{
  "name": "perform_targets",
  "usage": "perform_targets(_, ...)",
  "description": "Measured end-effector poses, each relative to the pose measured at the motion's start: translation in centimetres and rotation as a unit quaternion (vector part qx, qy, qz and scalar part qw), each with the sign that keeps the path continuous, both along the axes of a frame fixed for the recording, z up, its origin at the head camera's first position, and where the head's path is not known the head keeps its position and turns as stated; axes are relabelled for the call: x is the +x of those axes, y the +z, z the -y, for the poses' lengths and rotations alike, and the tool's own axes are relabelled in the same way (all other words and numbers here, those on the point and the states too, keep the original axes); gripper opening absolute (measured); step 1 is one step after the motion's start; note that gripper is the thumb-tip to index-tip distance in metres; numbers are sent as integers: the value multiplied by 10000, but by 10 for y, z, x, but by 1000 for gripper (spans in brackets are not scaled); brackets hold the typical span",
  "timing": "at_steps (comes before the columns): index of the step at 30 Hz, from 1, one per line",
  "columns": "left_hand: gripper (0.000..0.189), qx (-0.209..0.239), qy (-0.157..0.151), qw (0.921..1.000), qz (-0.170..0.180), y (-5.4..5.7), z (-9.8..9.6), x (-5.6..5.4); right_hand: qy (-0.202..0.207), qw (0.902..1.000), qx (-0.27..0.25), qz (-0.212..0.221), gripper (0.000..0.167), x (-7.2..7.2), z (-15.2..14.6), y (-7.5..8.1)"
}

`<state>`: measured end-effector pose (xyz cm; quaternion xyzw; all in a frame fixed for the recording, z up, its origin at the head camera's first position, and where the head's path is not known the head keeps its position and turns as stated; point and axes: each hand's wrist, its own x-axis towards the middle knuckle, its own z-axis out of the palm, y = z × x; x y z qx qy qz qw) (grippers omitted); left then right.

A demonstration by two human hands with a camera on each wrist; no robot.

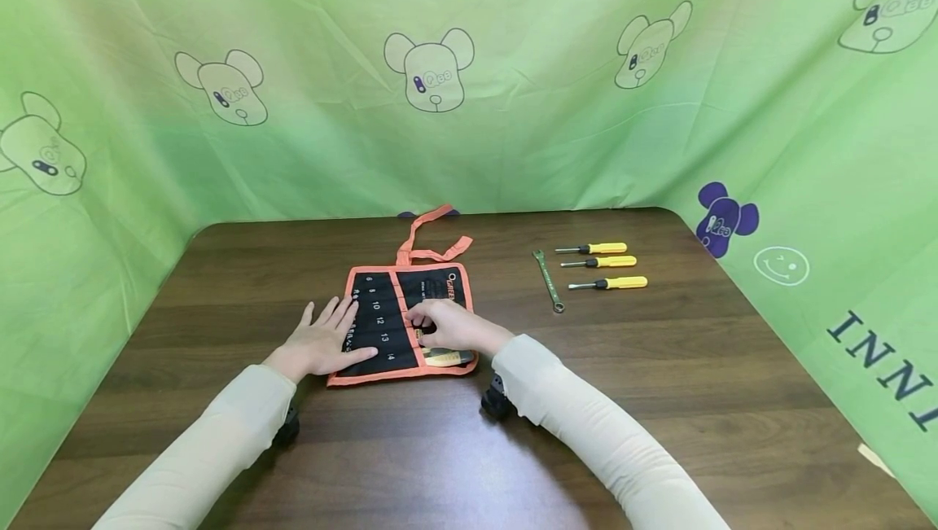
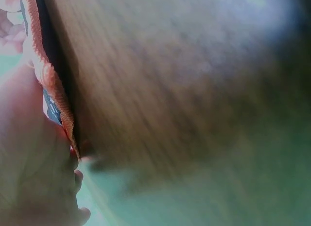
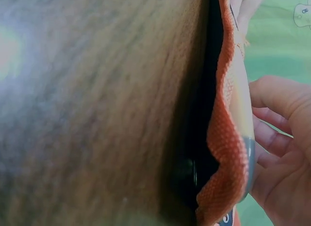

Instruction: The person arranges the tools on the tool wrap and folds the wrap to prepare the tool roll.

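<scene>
A black tool pouch (image 1: 379, 318) with orange trim lies unfolded on the table, white numbers along its pockets. My left hand (image 1: 320, 344) rests spread on the pouch's left side, thumb across the lower pockets. Over the orange middle strip (image 1: 402, 302) my right hand (image 1: 456, 328) bends its fingers, tips right at the strip; I cannot tell whether they pinch anything. Just below that hand, a yellow-handled tool (image 1: 447, 359) with a grey end sits in the pouch. In the right wrist view the same handle (image 3: 241, 97) shows beside my fingers (image 3: 274, 97), behind the orange edge (image 3: 226, 138).
Right of the pouch lie a combination wrench (image 1: 548, 282) and three yellow-handled screwdrivers (image 1: 607, 248). An orange tie strap (image 1: 428, 241) trails from the pouch's far edge. Green printed cloth (image 1: 330, 147) hangs around the wooden table (image 1: 410, 448).
</scene>
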<state>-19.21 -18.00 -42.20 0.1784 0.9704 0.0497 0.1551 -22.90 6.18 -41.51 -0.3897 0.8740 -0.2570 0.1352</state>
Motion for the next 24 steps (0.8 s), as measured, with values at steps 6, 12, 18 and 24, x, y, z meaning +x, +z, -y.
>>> perform_targets(6,96,14,-5,10000,-12,-1,-1,0,41,9999,-141,20,36,1,-6,2)
perform_targets(12,96,-37,-10,10000,11,0,0,0,-293,9991,-291,102,39,-2,-20,9)
perform_targets(18,96,-47,4,10000,6,0,1,1,-599,9952,-772,29,41,-5,-39,18)
perform_targets(24,97,5,7,10000,-23,-1,1,2,-1035,9870,-1229,-25,43,-7,-59,27)
